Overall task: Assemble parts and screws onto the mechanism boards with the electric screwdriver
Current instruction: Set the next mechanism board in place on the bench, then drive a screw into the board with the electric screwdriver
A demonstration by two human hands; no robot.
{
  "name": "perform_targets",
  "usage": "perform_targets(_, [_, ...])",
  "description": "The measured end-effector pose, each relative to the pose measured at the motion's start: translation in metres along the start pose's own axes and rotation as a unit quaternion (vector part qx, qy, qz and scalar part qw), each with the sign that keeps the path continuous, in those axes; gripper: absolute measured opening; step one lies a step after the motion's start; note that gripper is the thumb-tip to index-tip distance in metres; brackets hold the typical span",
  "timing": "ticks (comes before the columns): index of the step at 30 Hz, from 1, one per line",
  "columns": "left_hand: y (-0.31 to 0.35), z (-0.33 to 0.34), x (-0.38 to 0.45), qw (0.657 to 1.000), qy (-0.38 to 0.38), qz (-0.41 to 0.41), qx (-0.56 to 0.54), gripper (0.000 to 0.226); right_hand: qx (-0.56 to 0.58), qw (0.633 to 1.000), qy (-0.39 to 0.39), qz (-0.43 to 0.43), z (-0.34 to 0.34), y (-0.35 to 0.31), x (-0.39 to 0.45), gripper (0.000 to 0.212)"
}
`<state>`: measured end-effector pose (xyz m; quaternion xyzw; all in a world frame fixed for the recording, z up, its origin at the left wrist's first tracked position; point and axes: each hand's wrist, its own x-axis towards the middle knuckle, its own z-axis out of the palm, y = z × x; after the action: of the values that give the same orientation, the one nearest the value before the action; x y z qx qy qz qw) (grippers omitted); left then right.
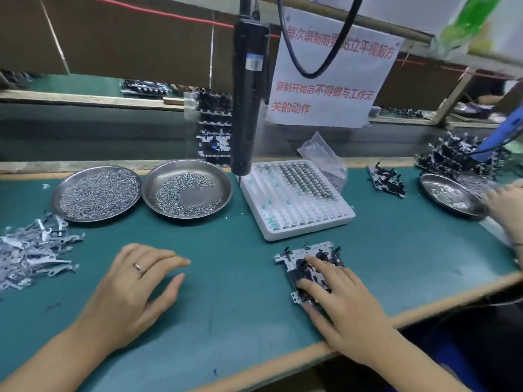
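Note:
A metal mechanism board (pixel 300 257) with black parts lies flat on the green mat near the front edge. My right hand (pixel 343 304) rests on it with straight fingers spread over its lower half. My left hand (pixel 133 281), wearing a ring, hovers over bare mat to the left, fingers relaxed and holding nothing. The black electric screwdriver (pixel 246 108) hangs upright from above, its tip just over the mat between a screw dish and the white tray. Two steel dishes hold screws: one at the left (pixel 96 193), one beside it (pixel 188 189).
A white tray (pixel 297 199) of small rollers stands behind the board, with a plastic bag (pixel 322 154) behind it. Loose metal levers (pixel 31 250) pile at the left. Another person's hand (pixel 506 205) reaches by a third dish (pixel 450 195). More boards (pixel 386 178) lie far right.

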<state>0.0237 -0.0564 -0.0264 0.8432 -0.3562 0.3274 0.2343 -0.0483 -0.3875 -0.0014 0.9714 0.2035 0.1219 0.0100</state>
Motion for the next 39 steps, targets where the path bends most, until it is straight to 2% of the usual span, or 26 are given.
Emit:
perform_targets(2, [0.000, 0.002, 0.001, 1.000, -0.009, -0.010, 0.007, 0.032, -0.012, 0.999, 0.013, 0.050, -0.001, 0.026, -0.008, 0.030])
perform_targets(5, [0.000, 0.005, 0.002, 0.999, -0.023, -0.016, 0.016, 0.036, -0.029, 0.990, 0.015, 0.138, 0.005, 0.069, -0.014, 0.022])
perform_targets(10, [0.003, 0.003, 0.004, 0.999, -0.038, -0.019, 0.014, 0.037, -0.064, 0.945, -0.059, 0.316, 0.006, 0.131, -0.016, 0.057])
perform_targets(12, [0.005, 0.002, 0.006, 0.999, -0.037, -0.022, 0.013, 0.037, -0.078, 0.927, -0.066, 0.360, 0.001, 0.137, -0.012, 0.063])
perform_targets(15, [0.007, 0.001, 0.008, 0.999, -0.042, -0.027, 0.012, 0.037, -0.045, 0.951, 0.012, 0.305, -0.004, 0.116, 0.006, 0.051])
perform_targets(18, [0.007, -0.001, 0.009, 0.998, -0.050, -0.035, 0.015, 0.036, 0.026, 0.981, 0.094, 0.166, -0.004, 0.066, 0.027, 0.039])
perform_targets(20, [0.007, -0.002, 0.009, 0.998, -0.048, -0.040, 0.017, 0.034, 0.077, 0.988, 0.109, 0.075, -0.002, 0.028, 0.042, 0.034])
perform_targets(24, [0.006, -0.002, 0.010, 0.997, -0.037, -0.050, 0.043, 0.032, 0.156, 0.979, 0.110, -0.069, 0.009, -0.035, 0.080, 0.026])
perform_targets(27, [0.002, -0.005, 0.014, 0.994, -0.051, -0.037, 0.093, 0.031, 0.205, 0.961, 0.128, -0.131, 0.018, -0.070, 0.115, 0.026])
perform_targets(30, [-0.009, -0.014, 0.022, 0.987, -0.068, -0.044, 0.139, 0.031, 0.229, 0.947, 0.165, -0.156, 0.025, -0.092, 0.151, 0.026])
perform_targets(36, [-0.052, -0.029, 0.072, 0.973, -0.043, -0.214, 0.077, 0.037, 0.276, 0.921, 0.253, -0.107, 0.048, -0.103, 0.192, 0.027])
perform_targets(39, [-0.075, -0.011, 0.113, 0.962, -0.051, -0.263, 0.041, 0.027, 0.317, 0.906, 0.271, -0.072, 0.058, -0.101, 0.195, 0.027])
